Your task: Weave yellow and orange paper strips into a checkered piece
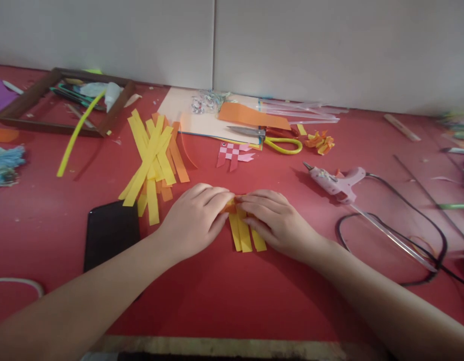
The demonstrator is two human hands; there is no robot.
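A bundle of paper strips (241, 234) is held between the left grip (197, 213) and the right grip (275, 215), close over the counter (216, 301) — both grips are narrowed on its upper end, fingers above, thumbs below. Orange is seen across the yellow there; the crossing itself is largely covered. Work is judged to be at an early stage: the yellow tails are left splayed and uncrossed on the near side of the grips. Whether anything has been fastened cannot be told. A heap of loose strips (152, 155), left of and beyond the left grip, is judged unused. Scissors (262, 134) beyond the right grip and a glue gun (335, 184) to its right are left unheld — no cutting or gluing is underway.
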